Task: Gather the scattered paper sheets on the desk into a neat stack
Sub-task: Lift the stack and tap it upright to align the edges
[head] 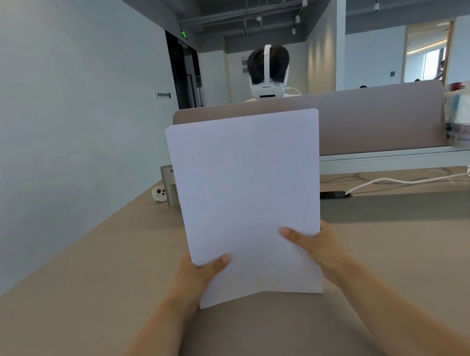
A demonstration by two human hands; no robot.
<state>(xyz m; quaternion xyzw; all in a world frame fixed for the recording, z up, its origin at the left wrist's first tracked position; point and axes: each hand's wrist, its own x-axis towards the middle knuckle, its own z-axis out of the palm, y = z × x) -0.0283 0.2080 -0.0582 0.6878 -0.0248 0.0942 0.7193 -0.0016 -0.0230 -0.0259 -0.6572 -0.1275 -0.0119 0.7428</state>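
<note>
Desk (73, 313) runs under both hands, tan top, no loose sheets in view on it. Divider (373, 120) stands well beyond the hands. Stack (249, 194) is held upright between the hands. Its bottom edge is low by the wrists, on the desk or just above it, cannot tell. Left hand (201, 272) grips the stack's lower left edge, thumb on the near face, fingers hidden behind. Right hand (313, 245) grips the lower right edge the same way. Judged step: squaring the edges before laying the stack flat. Risks: both grips sit low, so the tall free part above the hands could flop forward or back and fan out. Bottom edge bows between the hands, so squeezing inward could buckle or crease sheets. Thumbs press only near the side edges, so a loose grip could let back sheets slip down unevenly. Top right corner looks slightly offset, so alignment seems unfinished. Controller (159, 193) sits beyond the left hand, well apart. It is a small snag risk only if the stack gets laid far to that side.
</note>
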